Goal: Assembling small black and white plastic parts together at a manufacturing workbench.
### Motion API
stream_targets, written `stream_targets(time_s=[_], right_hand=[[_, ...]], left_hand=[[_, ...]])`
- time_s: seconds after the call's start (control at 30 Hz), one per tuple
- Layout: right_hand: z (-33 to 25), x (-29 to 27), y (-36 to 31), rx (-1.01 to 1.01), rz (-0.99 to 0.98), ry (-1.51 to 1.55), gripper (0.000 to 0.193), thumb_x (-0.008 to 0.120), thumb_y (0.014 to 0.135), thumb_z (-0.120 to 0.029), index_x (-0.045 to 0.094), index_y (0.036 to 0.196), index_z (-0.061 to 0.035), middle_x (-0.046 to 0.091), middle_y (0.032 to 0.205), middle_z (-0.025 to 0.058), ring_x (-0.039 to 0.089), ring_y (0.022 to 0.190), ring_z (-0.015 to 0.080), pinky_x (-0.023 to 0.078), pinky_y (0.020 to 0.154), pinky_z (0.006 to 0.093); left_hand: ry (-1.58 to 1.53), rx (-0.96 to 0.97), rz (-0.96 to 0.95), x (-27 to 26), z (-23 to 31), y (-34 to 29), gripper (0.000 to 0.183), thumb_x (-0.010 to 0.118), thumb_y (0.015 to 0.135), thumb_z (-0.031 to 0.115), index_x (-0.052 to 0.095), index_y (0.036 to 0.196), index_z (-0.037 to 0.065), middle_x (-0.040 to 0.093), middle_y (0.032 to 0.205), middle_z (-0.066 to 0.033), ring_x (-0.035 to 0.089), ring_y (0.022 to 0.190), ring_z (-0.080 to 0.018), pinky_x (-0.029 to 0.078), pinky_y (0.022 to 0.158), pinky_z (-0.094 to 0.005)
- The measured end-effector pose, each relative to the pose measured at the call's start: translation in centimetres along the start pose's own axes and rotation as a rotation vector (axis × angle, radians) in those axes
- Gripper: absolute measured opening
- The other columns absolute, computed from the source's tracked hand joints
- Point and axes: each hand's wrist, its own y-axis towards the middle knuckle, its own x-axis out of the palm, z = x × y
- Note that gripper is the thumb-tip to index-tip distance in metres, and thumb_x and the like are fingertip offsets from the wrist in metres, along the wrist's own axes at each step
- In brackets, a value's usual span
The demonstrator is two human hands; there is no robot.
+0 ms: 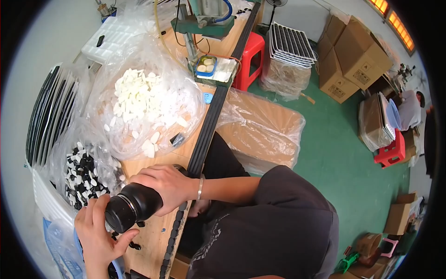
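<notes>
A black bottle (149, 199) with a wide black lid (118, 215) and a shiny metal ring at its neck is held tilted above the near part of the wooden table. My right hand (169, 186), with a light bracelet at the wrist, wraps around the bottle's body. At the lid end, my left hand (98, 228) is curved around the lid, fingers on its far side and thumb beneath. Beside the lid lies a heap of small black and white pieces (86, 174) in clear plastic. A few black bits (134, 245) lie under the bottle.
A large clear bag of white pieces (139, 97) spreads over the table (193, 135). Beyond stands a green bench press (204, 28) with a small blue box (206, 66). Red stool (251, 58), plastic-wrapped carton (265, 123) and cardboard boxes (362, 51) are to the right.
</notes>
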Motion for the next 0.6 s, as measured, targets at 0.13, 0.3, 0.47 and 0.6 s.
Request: stream_targets(time_s=[0.13,0.3,0.47,0.6], right_hand=[[0.3,-0.4,-0.2,-0.056,-0.008,0.015,0.071,0.077,0.049,-0.025,0.052,0.112,-0.0067,0.060,0.088,0.0127,0.061,0.078,0.0338,0.049,0.067,0.0406],[0.3,0.2,-0.6,-0.034,-0.023,0.027,0.070,0.078,0.049,-0.026,0.052,0.111,-0.0067,0.061,0.087,0.0125,0.061,0.078,0.0338,0.049,0.068,0.0409],[-0.2,-0.3,-0.2,0.040,-0.102,0.070,0.071,0.079,0.051,-0.023,0.053,0.114,-0.0073,0.060,0.094,0.0127,0.061,0.082,0.0343,0.049,0.072,0.0409],[-0.2,0.1,0.0,-0.015,-0.081,0.082,0.071,0.078,0.050,-0.021,0.052,0.115,-0.0071,0.060,0.094,0.0128,0.061,0.083,0.0348,0.049,0.074,0.0409]], left_hand=[[0.015,0.057,-0.167,-0.9,0.1,0.3,0.066,0.072,0.067,0.050,0.057,0.108,0.001,0.055,0.084,-0.0166,0.052,0.066,-0.0360,0.037,0.059,-0.0422],[-0.020,-0.152,-0.193,-1.0,1.3,0.6,0.067,0.077,0.060,0.043,0.056,0.109,0.003,0.059,0.080,-0.0134,0.051,0.057,-0.0320,0.039,0.058,-0.0390],[-0.012,0.005,-0.097,0.0,-0.1,-0.2,0.070,0.079,0.060,0.047,0.056,0.107,0.001,0.059,0.069,-0.0100,0.050,0.050,-0.0253,0.037,0.049,-0.0349],[-0.079,-0.195,-0.066,-0.1,0.8,-1.0,0.068,0.076,0.061,0.046,0.058,0.109,0.002,0.049,0.062,-0.0113,0.050,0.055,-0.0325,0.038,0.054,-0.0395]])
